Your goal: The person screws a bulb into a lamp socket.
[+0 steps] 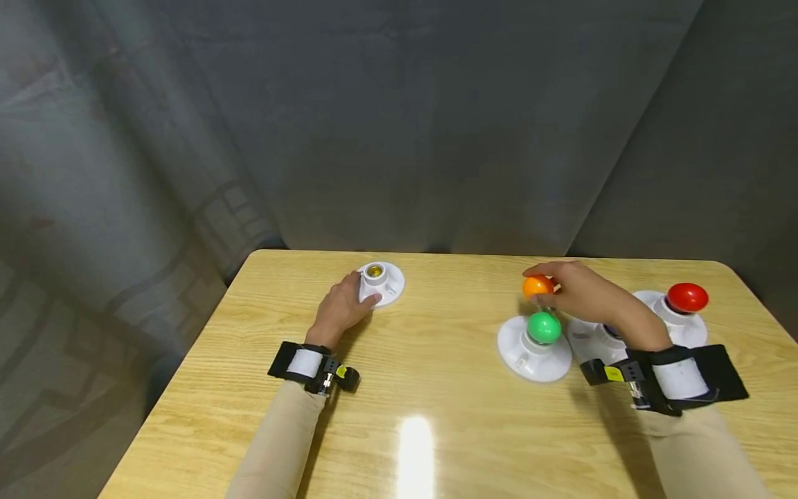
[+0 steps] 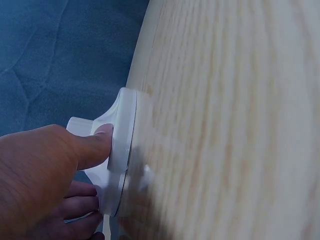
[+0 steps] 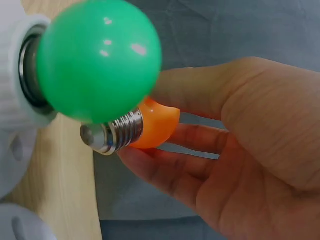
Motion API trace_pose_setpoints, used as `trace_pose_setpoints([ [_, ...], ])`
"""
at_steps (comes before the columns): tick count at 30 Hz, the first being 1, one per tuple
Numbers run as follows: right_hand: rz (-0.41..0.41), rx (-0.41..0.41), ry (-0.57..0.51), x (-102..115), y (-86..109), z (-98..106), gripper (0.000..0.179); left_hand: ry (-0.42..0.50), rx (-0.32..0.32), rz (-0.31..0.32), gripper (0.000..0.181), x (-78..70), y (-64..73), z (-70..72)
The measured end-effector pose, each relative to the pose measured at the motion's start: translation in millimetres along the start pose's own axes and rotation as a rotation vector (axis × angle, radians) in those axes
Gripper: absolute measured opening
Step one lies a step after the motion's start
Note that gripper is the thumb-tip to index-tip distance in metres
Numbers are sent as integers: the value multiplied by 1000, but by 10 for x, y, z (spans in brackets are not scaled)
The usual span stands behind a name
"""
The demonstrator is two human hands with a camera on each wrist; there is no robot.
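My left hand (image 1: 339, 305) holds the rim of a white lamp socket (image 1: 391, 284) near the table's back edge. Its brass-lined opening faces up with no bulb in it. In the left wrist view the thumb lies on the socket's base (image 2: 122, 135), with the fingers at its edge. On the right, my right hand (image 1: 592, 298) grips an orange light bulb (image 1: 537, 285) between thumb and fingers, raised off the table. The bulb's bare metal screw base (image 3: 117, 132) shows in the right wrist view, partly behind a green bulb (image 3: 100, 60).
The green bulb stands in a white socket (image 1: 520, 357) just in front of the right hand. Beside it, another socket (image 1: 582, 336) holds a dark bulb mostly hidden by the wrist. A red bulb (image 1: 688, 297) sits in a socket at the far right. Grey curtain (image 1: 424, 138) hangs behind the table.
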State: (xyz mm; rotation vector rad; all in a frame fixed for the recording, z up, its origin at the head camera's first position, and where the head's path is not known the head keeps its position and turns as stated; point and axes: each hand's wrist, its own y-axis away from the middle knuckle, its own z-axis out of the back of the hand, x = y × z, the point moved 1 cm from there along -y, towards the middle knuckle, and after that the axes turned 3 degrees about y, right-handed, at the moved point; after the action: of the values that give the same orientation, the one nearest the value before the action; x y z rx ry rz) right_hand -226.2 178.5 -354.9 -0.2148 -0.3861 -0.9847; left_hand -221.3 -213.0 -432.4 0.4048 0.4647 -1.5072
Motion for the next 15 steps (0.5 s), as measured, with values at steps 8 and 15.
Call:
trace_pose_setpoints([
  [8, 7, -102, 31, 48, 152, 83, 42, 6, -1, -3, 67, 18, 72, 10],
  [15, 40, -190, 54, 169, 260, 160, 42, 18, 4, -13, 71, 5, 218, -9],
])
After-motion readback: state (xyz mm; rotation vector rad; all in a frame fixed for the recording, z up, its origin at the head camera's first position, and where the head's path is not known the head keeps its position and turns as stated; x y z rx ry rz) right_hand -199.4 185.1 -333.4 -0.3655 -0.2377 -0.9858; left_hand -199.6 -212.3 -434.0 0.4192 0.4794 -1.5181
